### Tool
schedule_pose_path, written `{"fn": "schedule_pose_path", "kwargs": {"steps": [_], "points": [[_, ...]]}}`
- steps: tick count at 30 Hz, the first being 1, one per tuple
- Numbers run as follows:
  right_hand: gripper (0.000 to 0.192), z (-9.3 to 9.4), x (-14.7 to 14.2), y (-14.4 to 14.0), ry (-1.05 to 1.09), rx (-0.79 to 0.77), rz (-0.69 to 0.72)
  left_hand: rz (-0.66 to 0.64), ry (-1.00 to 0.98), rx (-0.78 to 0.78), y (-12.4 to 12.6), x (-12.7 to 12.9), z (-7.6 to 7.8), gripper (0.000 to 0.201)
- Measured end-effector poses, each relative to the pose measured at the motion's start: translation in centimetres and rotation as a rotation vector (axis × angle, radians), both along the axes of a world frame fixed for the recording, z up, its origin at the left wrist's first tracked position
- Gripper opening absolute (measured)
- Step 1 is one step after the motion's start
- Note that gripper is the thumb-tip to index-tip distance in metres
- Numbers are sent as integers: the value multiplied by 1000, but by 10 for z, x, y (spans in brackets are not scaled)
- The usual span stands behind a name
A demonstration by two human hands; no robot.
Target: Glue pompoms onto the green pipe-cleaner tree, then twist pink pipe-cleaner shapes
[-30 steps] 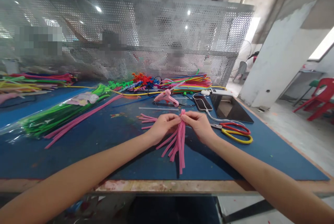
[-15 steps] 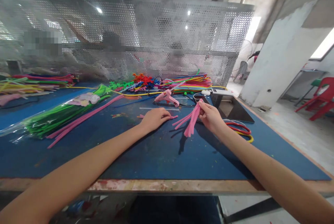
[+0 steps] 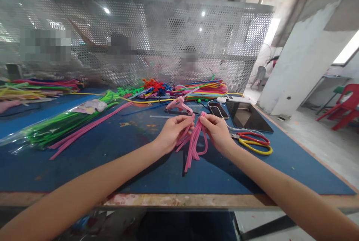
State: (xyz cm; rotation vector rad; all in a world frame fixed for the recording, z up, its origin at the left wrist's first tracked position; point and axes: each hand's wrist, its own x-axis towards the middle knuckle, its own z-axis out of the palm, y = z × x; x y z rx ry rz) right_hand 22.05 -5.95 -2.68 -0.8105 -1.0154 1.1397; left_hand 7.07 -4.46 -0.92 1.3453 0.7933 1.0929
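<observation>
Between my hands hangs a bunch of pink pipe cleaners (image 3: 193, 147), their loose ends pointing down toward the mat. My right hand (image 3: 218, 132) pinches the top of the bunch between thumb and fingers. Close beside it, my left hand (image 3: 174, 130) is closed on pink pipe cleaners too, with short ends showing above and below the fingers. Just behind my hands lies a pink hot glue gun (image 3: 179, 104). Scissors (image 3: 255, 143) with one red and one yellow handle rest right of my right hand, their blades partly hidden.
A plastic bag of green pipe cleaners (image 3: 67, 121) lies left, next to long pink pipe cleaners (image 3: 92, 128). A phone (image 3: 218, 110) and a black tablet (image 3: 248, 116) lie right. Coloured pipe cleaners (image 3: 204, 87) are heaped before a perforated metal screen (image 3: 168, 39).
My left hand has risen from the mat and moved right with pink pipe cleaners, up beside my right hand. The right hand has shifted slightly left and down, uncovering the scissors and phone.
</observation>
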Motion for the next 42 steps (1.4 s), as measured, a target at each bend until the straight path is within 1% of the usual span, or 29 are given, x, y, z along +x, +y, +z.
{"fn": "schedule_pose_path", "kwargs": {"steps": [3, 6, 11, 15, 18, 20, 22, 23, 25, 29, 31, 33, 36, 37, 40, 42], "points": [[22, 3, -3, -4, -36, 52, 5, 0, -130, -89, -8, 4, 3, 34], [17, 7, -5, -7, -88, 106, -7, 20, -210, -120, -10, 5, 5, 35], [10, 10, -6, -11, -148, 171, -50, 31, -259, -116, -10, 7, 8, 41], [9, 12, -6, -15, -188, 208, -35, 12, -231, -52, -9, 5, 11, 51], [9, 15, -6, -18, -170, 226, 35, -57, -78, 41, -6, 3, 13, 55], [10, 17, -6, -19, -96, 201, 83, -71, 165, 211, -3, 1, 14, 49], [14, 18, -3, -17, -20, 152, 95, -45, 436, 419, 2, -3, 14, 44], [16, 19, 0, -15, 7, 125, 87, -24, 546, 501, 5, -5, 14, 46], [20, 21, 9, -8, 47, 83, 58, 25, 692, 581, 12, -13, 12, 49], [28, 21, 32, 9, 132, -5, 21, 144, 949, 607, 29, -27, 1, 42], [28, 18, 39, 15, 151, -61, 43, 163, 1057, 600, 35, -29, -7, 40], [27, 14, 42, 18, 158, -113, 82, 152, 1128, 603, 37, -27, -13, 35], [28, 8, 38, 18, 165, -158, 131, 120, 1175, 620, 34, -22, -17, 17], [29, 6, 36, 17, 165, -167, 142, 110, 1178, 621, 32, -20, -17, 13], [30, 2, 30, 15, 156, -188, 175, 90, 1151, 607, 30, -20, -17, 12], [30, 0, 27, 14, 152, -201, 192, 86, 1096, 583, 31, -21, -17, 13]]}}
